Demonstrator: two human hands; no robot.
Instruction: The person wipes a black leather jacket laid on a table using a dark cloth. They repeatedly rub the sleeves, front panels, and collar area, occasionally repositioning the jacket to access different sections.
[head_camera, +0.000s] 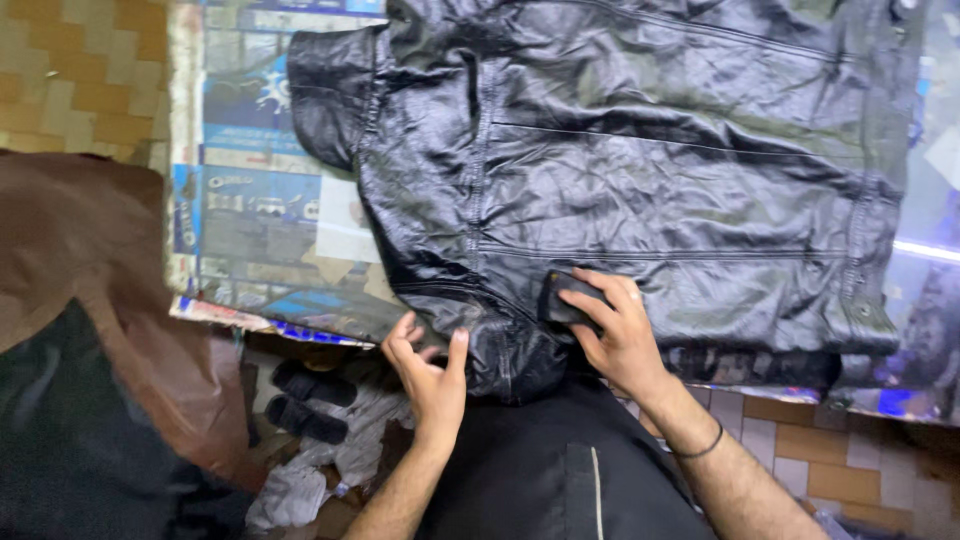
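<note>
Black leather jacket (640, 170) spread on desk (260, 240), small black pad (568, 298) pressed against it in right hand (620, 335) grip, left hand (430, 370) half-curled, jacket hem pinched.

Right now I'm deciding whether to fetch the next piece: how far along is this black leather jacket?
Done: the jacket lies spread flat on the table. In hand: the right hand presses a small dark block onto its hem; the left hand pinches the edge. Left: most panels untouched.
</note>
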